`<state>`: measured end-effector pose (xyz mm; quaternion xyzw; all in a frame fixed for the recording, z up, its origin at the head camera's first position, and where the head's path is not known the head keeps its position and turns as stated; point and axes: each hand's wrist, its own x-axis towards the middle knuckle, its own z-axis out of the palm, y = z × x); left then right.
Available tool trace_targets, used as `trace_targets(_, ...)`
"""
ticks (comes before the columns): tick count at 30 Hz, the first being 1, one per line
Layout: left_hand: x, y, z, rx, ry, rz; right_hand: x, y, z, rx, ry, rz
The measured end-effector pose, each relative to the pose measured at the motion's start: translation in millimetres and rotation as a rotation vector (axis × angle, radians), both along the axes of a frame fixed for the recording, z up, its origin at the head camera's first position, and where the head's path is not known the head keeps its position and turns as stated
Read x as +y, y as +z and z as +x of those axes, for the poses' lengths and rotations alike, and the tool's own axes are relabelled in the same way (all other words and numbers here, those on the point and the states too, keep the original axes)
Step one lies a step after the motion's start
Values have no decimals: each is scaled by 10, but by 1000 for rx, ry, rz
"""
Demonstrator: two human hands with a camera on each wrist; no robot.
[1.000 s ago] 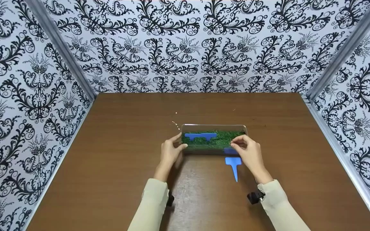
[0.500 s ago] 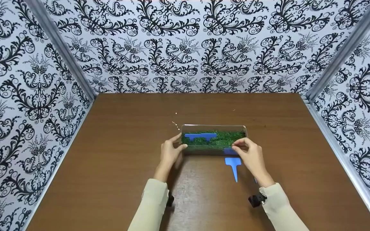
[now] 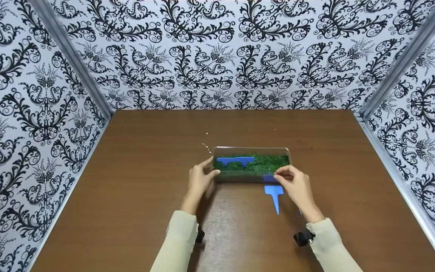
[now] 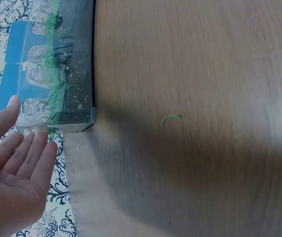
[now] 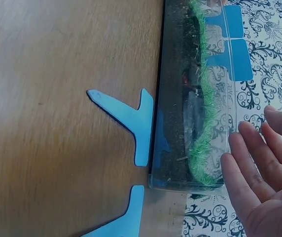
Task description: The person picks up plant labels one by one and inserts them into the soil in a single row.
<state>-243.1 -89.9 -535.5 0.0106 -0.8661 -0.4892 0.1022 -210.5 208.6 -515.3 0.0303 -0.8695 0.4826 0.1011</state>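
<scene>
A clear box (image 3: 240, 177) of soil and green grass (image 3: 266, 162) stands mid-table. Two blue T-shaped plant labels (image 5: 240, 59) stand in it, their heads side by side at the left. My left hand (image 3: 199, 179) rests at the box's left end, thumb at the near rim and straight fingers along the end wall. At the near right corner is my right hand (image 3: 295, 185), thumb and index tips close together; in the right wrist view its fingers are relaxed at the wall and nothing shows between them. Before the box lies another label (image 3: 274, 193).
A further blue label (image 5: 123, 219) lies beside that one, mostly hidden under the right wrist in the head view. One green blade (image 4: 171, 116) lies on the wooden table (image 3: 145, 158). Several white specks (image 3: 207, 147) lie behind the box's left corner. Patterned walls (image 3: 210, 56) surround the table.
My right hand has drawn slightly right and nearer along the box, from over the grass to the near corner. A label's tip now shows by its wrist. The left hand has stayed still.
</scene>
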Motion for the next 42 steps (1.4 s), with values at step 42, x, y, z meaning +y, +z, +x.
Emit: trace_targets(42,3,-7,-16,-13,1,-10,89,-159,64,-103,2,131)
